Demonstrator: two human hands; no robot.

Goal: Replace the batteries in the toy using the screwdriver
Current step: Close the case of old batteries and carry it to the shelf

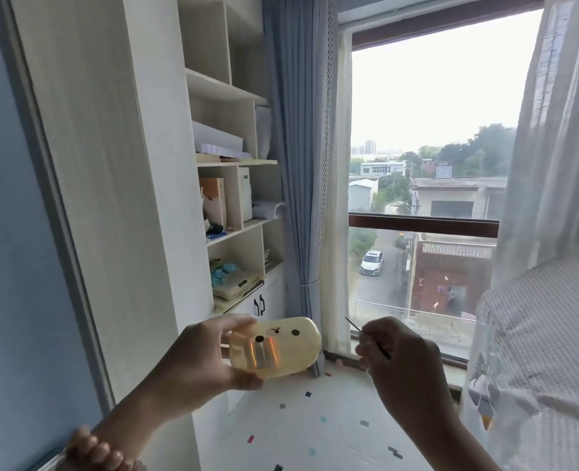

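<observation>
Left hand point(196, 360) at seven o'clock of the view, raised in mid-air, clamped on the toy point(274, 346): thumb along the top edge, fingers curled under the bottom edge. Toy a rounded yellow block, tilted, long side running from eight o'clock up to two o'clock. On its facing side, two dark dots and a small mark between them, like a face; below these, a few shiny strips catching light. Battery door not to be told from here. Beaded bracelet point(94, 452) on the left wrist, at the bottom edge.

Right hand point(400, 360) at five o'clock, back toward the camera, fingers drawn together around the screwdriver point(366, 338). Thin dark shaft poking out toward ten o'clock, tip pointing at the toy but well short of it, not touching. Handle hidden inside the fist.

Under both hands, at six o'clock, a white surface point(315, 426) speckled with small coloured flecks. At nine to eleven o'clock, pale shelves point(233, 158) holding boxes, books and a blue bundle. At twelve o'clock, a grey-blue curtain point(301, 147), tied low. At one to three o'clock, a window point(424, 226) with a brown rail, rooftops and a white car point(372, 263) outside. At three o'clock, a sheer white curtain point(553, 164).
</observation>
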